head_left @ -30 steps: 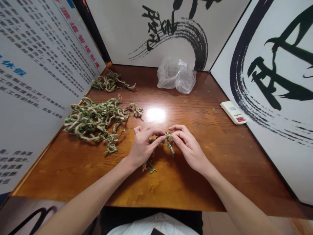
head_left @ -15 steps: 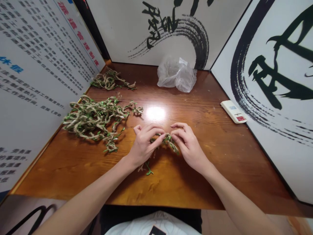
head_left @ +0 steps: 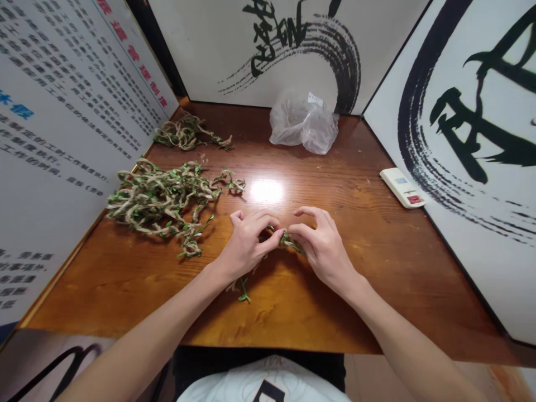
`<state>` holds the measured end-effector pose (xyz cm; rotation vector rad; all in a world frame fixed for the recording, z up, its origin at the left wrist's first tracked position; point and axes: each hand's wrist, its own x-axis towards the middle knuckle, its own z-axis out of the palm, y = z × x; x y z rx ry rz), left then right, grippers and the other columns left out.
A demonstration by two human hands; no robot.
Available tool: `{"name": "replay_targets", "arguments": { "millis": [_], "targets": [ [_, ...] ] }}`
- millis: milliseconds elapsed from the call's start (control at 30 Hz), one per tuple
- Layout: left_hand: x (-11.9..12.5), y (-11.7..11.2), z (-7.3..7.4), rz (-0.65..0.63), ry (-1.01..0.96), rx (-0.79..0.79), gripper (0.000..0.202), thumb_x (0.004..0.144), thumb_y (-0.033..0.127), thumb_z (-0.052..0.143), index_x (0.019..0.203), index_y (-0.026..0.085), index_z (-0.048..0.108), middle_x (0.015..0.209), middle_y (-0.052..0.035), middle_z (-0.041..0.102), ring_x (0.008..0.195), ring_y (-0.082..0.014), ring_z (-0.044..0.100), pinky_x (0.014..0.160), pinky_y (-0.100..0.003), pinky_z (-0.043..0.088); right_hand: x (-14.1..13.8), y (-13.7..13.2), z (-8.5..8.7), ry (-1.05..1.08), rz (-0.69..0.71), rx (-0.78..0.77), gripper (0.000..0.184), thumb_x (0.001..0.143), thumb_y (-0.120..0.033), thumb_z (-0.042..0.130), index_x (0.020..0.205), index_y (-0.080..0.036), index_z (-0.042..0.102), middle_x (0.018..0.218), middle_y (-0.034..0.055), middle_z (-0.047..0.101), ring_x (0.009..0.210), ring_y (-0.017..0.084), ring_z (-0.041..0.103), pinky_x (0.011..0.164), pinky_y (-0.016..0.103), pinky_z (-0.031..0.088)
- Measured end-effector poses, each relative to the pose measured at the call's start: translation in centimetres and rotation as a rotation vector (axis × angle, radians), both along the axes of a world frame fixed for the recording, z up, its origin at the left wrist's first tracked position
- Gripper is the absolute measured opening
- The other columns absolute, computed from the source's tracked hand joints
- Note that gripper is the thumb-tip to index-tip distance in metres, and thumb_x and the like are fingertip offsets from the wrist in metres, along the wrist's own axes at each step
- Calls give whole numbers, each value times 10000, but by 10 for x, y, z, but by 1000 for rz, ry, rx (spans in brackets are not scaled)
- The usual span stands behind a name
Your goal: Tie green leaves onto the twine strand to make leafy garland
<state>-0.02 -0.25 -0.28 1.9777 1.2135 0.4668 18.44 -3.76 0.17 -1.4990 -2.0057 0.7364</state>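
Between the two hands, above the middle of the table, a short strand of jute twine with small green leaves (head_left: 288, 240) sits pinched: the left hand (head_left: 247, 243) and right hand (head_left: 323, 247) are close together, fingers curled on it. It looks light, soft and limp, best held on the rough twine rather than the leaves. A leafy tail trails beneath the left hand. Left of the hands lies a tangled heap of leafy twine (head_left: 159, 202), with a smaller twine bundle (head_left: 188, 134) beyond. Farther ahead sits a crumpled clear plastic bag (head_left: 304, 124); to the right, a white remote control (head_left: 402, 187) rests on the brown wooden table (head_left: 347, 301).
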Motion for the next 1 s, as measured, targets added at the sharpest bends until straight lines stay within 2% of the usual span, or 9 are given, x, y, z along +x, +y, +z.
{"name": "replay_targets", "arguments": {
  "millis": [267, 367, 433, 533, 667, 767, 900, 1000],
  "targets": [
    [6, -3, 1, 198, 2, -75, 127, 863, 227, 550, 756, 187, 607, 846, 46, 668, 785, -134, 580, 762, -353, 214, 0, 1, 7, -52, 14, 110, 174, 949, -219, 483, 889, -227, 646, 1108, 80, 555, 1039, 216, 531, 884, 380, 426],
    [-1, 3, -5, 316, 2, -117, 141, 845, 243, 549, 731, 178, 601, 817, 18, 664, 783, -153, 587, 782, -352, 287, 0, 1, 17, 37, -25, 128, 194, 937, -166, 465, 887, -236, 639, 1074, 67, 585, 1037, 217, 552, 898, 397, 433],
    [-7, 8, -9, 385, -77, -176, 163, 843, 283, 545, 734, 170, 589, 761, 5, 639, 726, -148, 579, 755, -331, 355, 1, 1, 23, 120, -78, 127, 178, 922, -137, 473, 883, -223, 624, 1039, 68, 608, 1024, 216, 565, 904, 404, 439],
    [-11, 12, -11, 381, -134, -173, 182, 851, 320, 540, 763, 169, 593, 776, -8, 642, 732, -145, 588, 757, -310, 411, 1, 1, 23, 302, -182, -29, 133, 928, -170, 489, 873, -197, 607, 973, 68, 641, 941, 189, 601, 849, 362, 477],
    [-8, 12, -12, 420, -194, -186, 193, 859, 331, 521, 761, 169, 557, 743, -16, 623, 699, -134, 579, 661, -260, 442, 2, 6, 7, 714, -480, -372, 182, 900, -346, 562, 865, -176, 617, 834, 52, 672, 796, 169, 646, 788, 343, 536],
    [-8, 12, -15, 459, -212, -185, 187, 864, 336, 519, 773, 174, 539, 752, -18, 621, 700, -131, 579, 637, -248, 444, 6, 11, -2, 926, -644, -474, 256, 827, -414, 637, 866, -161, 622, 879, 70, 676, 809, 176, 654, 789, 364, 553],
    [-9, 10, -15, 469, -145, -106, 166, 871, 319, 523, 790, 181, 566, 804, -24, 658, 776, -158, 595, 737, -306, 434, 13, 13, -5, 914, -727, -496, 262, 784, -409, 665, 838, -153, 647, 882, 77, 673, 815, 183, 647, 759, 359, 551],
    [-9, 7, -10, 420, -14, 54, 139, 877, 283, 525, 794, 193, 591, 836, -2, 684, 780, -165, 583, 795, -358, 354, 18, 13, -4, 652, -650, -461, 266, 807, -410, 630, 849, -151, 672, 903, 96, 681, 855, 223, 642, 772, 405, 537]
  ]
}}
